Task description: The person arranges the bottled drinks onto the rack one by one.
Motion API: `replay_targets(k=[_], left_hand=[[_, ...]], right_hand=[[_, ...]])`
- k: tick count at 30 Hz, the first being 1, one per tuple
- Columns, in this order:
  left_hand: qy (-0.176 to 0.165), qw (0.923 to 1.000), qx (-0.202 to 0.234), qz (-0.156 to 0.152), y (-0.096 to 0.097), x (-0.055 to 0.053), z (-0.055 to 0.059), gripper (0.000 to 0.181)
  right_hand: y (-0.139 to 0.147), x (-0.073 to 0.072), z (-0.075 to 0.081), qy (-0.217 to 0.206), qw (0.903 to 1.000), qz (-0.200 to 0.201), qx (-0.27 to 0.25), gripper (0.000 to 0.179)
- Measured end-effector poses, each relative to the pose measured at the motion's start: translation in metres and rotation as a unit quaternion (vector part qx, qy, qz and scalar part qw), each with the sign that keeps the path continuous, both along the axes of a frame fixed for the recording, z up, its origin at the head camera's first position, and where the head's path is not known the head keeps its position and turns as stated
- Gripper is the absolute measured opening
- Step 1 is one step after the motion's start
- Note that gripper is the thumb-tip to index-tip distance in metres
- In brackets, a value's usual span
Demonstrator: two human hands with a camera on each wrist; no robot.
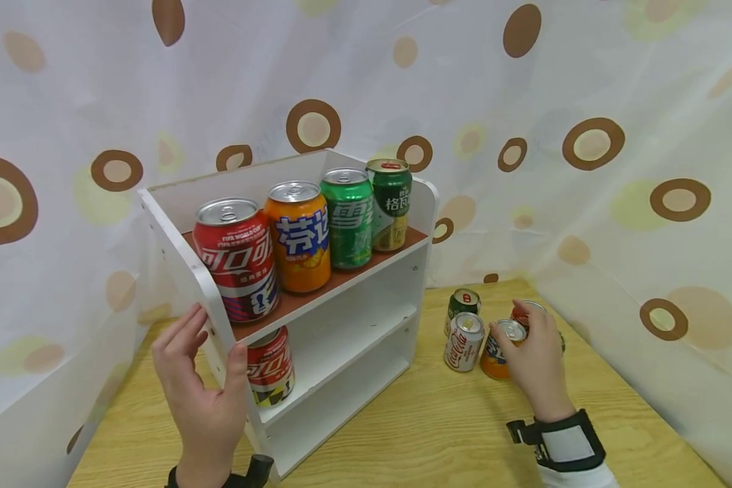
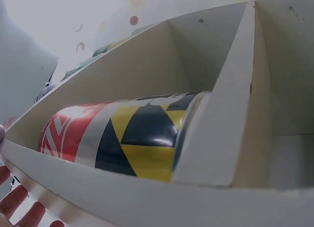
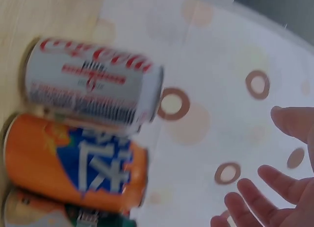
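Note:
My left hand [image 1: 204, 407] touches the left side panel of a white three-tier shelf [image 1: 372, 305], fingers behind its edge and thumb near the front. Inside the middle tier stands a red cola can [image 2: 122, 138], beside that thumb. Along the top tier stand a red cola can [image 1: 234, 264], an orange Fanta can [image 1: 299, 237], a green Sprite can [image 1: 349, 220] and a dark green can [image 1: 393, 203]. My right hand [image 1: 539, 366] hovers with fingers spread above another orange can [image 3: 78, 163] on the table. In the right wrist view, the fingers are apart from the cans.
Next to that orange can are a white Coca-Cola can [image 1: 463, 343] and a dark green can [image 1: 461, 303]. Partly hidden behind the right hand is a red can [image 1: 535, 306]. The wooden table [image 1: 439, 434] meets a spotted cloth backdrop [image 1: 366, 74].

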State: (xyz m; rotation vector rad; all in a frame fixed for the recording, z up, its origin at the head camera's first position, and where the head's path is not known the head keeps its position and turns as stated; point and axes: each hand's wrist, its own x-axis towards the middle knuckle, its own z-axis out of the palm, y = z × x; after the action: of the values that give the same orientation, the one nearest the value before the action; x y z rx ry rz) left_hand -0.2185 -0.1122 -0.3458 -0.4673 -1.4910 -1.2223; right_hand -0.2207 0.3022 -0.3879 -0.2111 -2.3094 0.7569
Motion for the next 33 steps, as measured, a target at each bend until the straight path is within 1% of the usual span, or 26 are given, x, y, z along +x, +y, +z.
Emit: replay_targets(k=[7, 9, 12, 17, 22, 25, 30, 33], left_hand=[[0.0, 1.0, 0.002, 0.003, -0.001, 0.001, 0.0, 0.065], [-0.002, 1.0, 0.001, 0.004, -0.001, 0.001, -0.001, 0.065], [-0.005, 1.0, 0.0, 0.004, -0.001, 0.002, -0.001, 0.064], [-0.003, 1.0, -0.001, 0.004, -0.001, 0.001, -0.001, 0.064], [-0.002, 1.0, -0.002, 0.003, 0.0, 0.0, 0.0, 0.065], [-0.003, 1.0, -0.003, 0.003, 0.0, 0.0, -0.001, 0.064], [-0.008, 0.9999, -0.008, 0.004, 0.0, 0.001, -0.001, 0.064], [-0.012, 0.9998, -0.012, 0.006, -0.001, 0.001, -0.001, 0.065]], right_hand=[[0.04, 0.0, -0.015, -0.039, 0.9976, -0.055, -0.016, 0.063], [0.049, 0.0, -0.02, -0.051, 0.9966, -0.061, -0.02, 0.064], [0.06, 0.0, -0.027, -0.083, 0.9941, -0.064, -0.026, 0.067], [0.071, 0.001, -0.036, -0.139, 0.9872, -0.063, -0.047, 0.075], [0.078, 0.0, -0.045, -0.187, 0.9783, -0.06, -0.066, 0.088], [0.083, -0.002, -0.053, -0.198, 0.9755, -0.051, -0.082, 0.093], [0.089, -0.007, -0.061, -0.197, 0.973, -0.036, -0.116, 0.101], [0.093, -0.007, -0.064, -0.215, 0.9674, -0.023, -0.132, 0.103]])
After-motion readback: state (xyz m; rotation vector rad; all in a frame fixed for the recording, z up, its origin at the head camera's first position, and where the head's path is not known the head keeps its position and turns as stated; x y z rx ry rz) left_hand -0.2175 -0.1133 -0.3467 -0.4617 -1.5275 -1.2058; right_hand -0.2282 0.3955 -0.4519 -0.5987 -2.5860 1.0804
